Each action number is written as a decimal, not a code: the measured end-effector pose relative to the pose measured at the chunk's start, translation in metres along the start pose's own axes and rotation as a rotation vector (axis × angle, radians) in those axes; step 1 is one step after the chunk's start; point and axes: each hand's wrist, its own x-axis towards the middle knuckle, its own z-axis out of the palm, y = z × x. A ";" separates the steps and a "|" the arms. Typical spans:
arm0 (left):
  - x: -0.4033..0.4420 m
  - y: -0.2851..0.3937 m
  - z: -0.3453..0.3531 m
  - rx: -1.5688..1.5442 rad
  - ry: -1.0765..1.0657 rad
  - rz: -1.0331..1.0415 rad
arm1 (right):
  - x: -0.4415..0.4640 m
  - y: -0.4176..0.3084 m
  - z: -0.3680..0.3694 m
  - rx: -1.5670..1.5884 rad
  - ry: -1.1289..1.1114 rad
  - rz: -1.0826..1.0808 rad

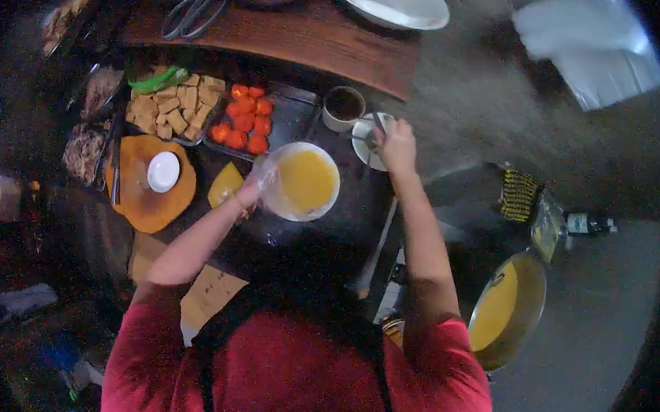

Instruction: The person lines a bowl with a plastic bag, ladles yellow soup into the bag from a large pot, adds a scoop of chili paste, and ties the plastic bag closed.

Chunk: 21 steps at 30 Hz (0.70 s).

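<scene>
Gripping the bowl (pixel 299 217) in my left hand (pixel 249 191) and a utensil (pixel 378 122) (too blurred to name) in my right hand (pixel 398 143), I could spill yellow liquid (pixel 308 182) by tilting.

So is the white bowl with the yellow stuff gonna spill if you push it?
The white bowl might slosh if shoved, because the yellow stuff inside looks smooth and runny. It's probably heavier than if it had nothing in it. The bowl itself looks stiff, since its rim keeps a neat round shape.
</scene>
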 end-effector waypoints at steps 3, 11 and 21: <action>0.009 -0.110 -0.043 -0.376 0.036 -0.322 | 0.016 -0.016 0.050 0.053 -0.178 0.123; 0.033 -0.097 -0.047 -0.802 0.033 -0.328 | 0.018 0.026 0.103 0.180 -0.293 0.013; 0.105 -0.107 -0.011 -0.793 0.108 -0.389 | 0.013 0.074 0.087 0.265 -0.213 0.210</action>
